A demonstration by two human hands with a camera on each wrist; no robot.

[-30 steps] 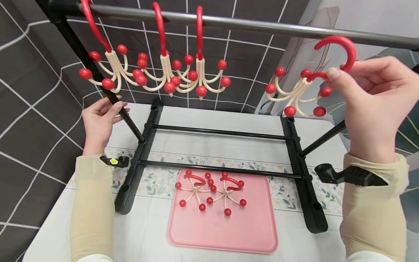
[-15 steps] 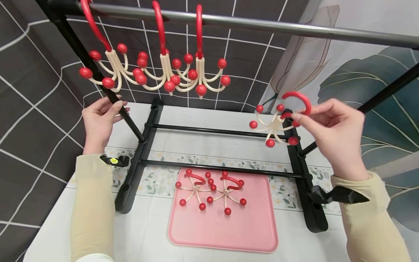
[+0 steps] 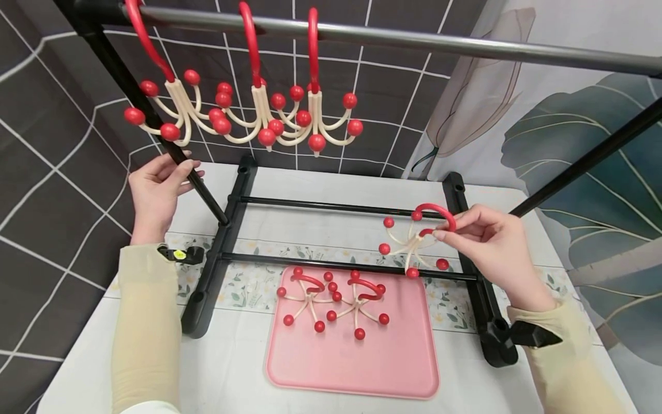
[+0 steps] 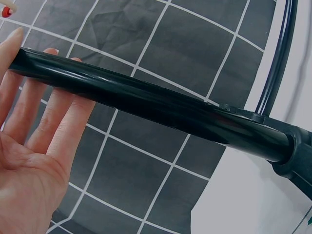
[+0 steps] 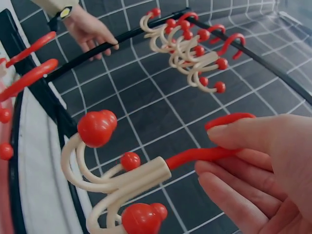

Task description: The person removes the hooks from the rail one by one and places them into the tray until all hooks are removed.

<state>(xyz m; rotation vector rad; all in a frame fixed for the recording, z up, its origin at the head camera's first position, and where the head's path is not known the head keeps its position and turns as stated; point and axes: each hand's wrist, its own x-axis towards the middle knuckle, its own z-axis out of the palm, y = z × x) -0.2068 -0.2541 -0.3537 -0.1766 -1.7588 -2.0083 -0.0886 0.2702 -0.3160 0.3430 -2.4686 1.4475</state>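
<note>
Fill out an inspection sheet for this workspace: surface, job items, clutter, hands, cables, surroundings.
Surface: white table with a floral-patterned strip; a pink rectangular mat lies on it.
Job items: red-and-cream multi-prong hook held above the black rack base; two like hooks lie on the mat; three more hang from the grey metal rail.
Clutter: nothing seen.
Hands: right hand pinches the held hook's red loop; left hand rests straight fingers against the slanted black rack pole.
Cables: nothing seen.
Surroundings: dark grid-patterned backdrop at left, leaf-print backdrop at right.
</note>
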